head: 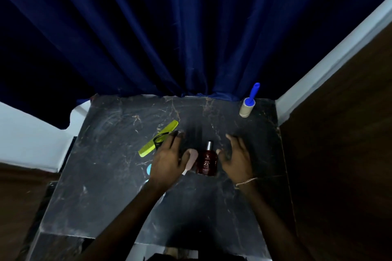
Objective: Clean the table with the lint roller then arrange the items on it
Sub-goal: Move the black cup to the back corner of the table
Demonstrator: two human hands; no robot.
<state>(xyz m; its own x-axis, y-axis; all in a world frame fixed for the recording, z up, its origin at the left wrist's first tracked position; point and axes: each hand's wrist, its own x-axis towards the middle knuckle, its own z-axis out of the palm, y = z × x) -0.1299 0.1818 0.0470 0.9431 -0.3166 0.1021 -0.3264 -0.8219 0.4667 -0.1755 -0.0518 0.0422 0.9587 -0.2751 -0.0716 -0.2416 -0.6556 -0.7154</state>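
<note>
A dark marble table point(118, 193) fills the lower middle of the view. The lint roller point(247, 105), blue handle up, stands at the table's far right corner. A dark red perfume bottle point(207, 162) lies in the middle. My left hand point(167, 161) hovers just left of it with spread fingers, over a pinkish-white item point(190, 162) and a light blue item point(149, 169) that it partly hides. My right hand point(236, 158) is just right of the bottle, fingers relaxed, holding nothing. A yellow-green comb point(158, 138) lies to the left with a black ring-shaped item point(159, 139) on it.
A dark blue curtain point(169, 38) hangs right behind the table's far edge. A white wall strip and a brown wooden panel point(343, 133) stand close on the right. White wall shows at the left.
</note>
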